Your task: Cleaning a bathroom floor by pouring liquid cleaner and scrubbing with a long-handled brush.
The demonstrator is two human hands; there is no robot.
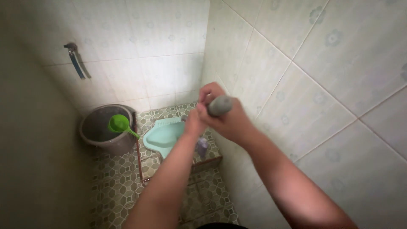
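Two bare hands meet in the middle of the view, raised in front of the right-hand tiled wall [322, 85]. The right hand [231, 121] is clenched round a grey rounded handle end [219, 105], which pokes out above the fist toward the camera; whatever the handle carries lower down is hidden behind the hands. The left hand [196, 121] sits just beside and touching the right, its fingers [208, 91] curled up over the top near the grey end; whether they grasp the handle or only rest against the other hand, I cannot tell.

Judging by its look, the handle is stiff, light plastic with a smooth, rounded tip, likely slippery when wet, so a full wrap below the tip, as the right hand has now, seems the firmest hold.

Far below the hands, a pale blue squat toilet [163, 135] is set in the raised, patterned tile floor [118, 186]. A small purplish bottle [202, 146] stands by its right edge. To the left, a dark bucket [104, 142] holds a green dipper [119, 124], and a tap with a blue hose end [75, 59] juts from the far wall.
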